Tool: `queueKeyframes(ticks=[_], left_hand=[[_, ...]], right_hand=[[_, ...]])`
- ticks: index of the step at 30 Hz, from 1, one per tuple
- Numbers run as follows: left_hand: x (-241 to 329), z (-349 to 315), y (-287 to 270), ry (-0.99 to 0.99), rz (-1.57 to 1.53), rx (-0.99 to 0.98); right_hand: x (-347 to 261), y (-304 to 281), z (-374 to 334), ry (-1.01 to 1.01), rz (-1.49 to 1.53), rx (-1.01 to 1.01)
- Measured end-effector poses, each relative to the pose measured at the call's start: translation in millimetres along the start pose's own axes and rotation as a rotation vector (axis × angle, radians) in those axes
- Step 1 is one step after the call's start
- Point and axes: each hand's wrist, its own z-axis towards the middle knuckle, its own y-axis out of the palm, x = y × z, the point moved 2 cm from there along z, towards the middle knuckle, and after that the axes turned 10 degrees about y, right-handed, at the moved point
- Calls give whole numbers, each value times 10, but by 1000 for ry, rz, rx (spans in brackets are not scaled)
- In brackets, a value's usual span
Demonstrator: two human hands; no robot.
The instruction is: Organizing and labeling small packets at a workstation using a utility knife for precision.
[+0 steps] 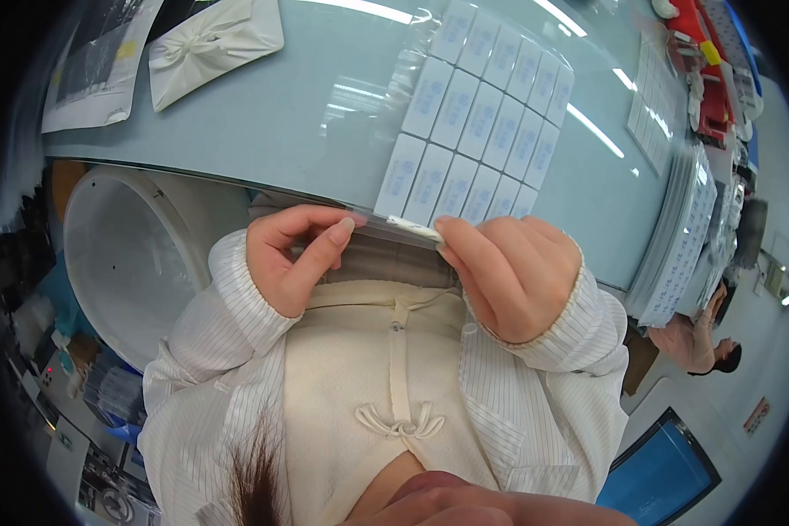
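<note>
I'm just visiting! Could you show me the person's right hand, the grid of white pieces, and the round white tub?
Right hand [522, 282]: head view, back of the hand.
Grid of white pieces [485, 120]: head view, a piece near its middle.
Round white tub [114, 280]: head view, inner surface.

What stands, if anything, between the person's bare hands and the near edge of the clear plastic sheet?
Nothing visible: the right hand pinches the edge of the plastic sheet, and the left hand is at that edge's left end. White rectangular pieces lie beyond.
</note>
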Motion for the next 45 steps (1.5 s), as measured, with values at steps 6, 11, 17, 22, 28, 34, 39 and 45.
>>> queueKeyframes(ticks=[6, 11, 17, 22, 28, 34, 39, 45], left_hand=[[52, 9, 19, -79, 99, 46], [81, 19, 15, -72, 243, 50], [104, 14, 15, -69, 235, 50], [108, 18, 27, -65, 211, 53], [116, 8, 33, -78, 189, 59], [94, 1, 46, -63, 171, 81], [61, -1, 51, -37, 141, 101], [57, -8, 52, -16, 126, 104]], right_hand=[[23, 88, 18, -31, 2, 22], [54, 144, -19, -72, -41, 1], [55, 159, -40, -131, -78, 10], [35, 139, -37, -136, -93, 0], [-88, 92, -18, -155, -180, -18], [-185, 104, 33, -137, -266, -21], [-199, 94, 31, -138, -298, -39], [-181, 23, -42, -96, -303, -81]])
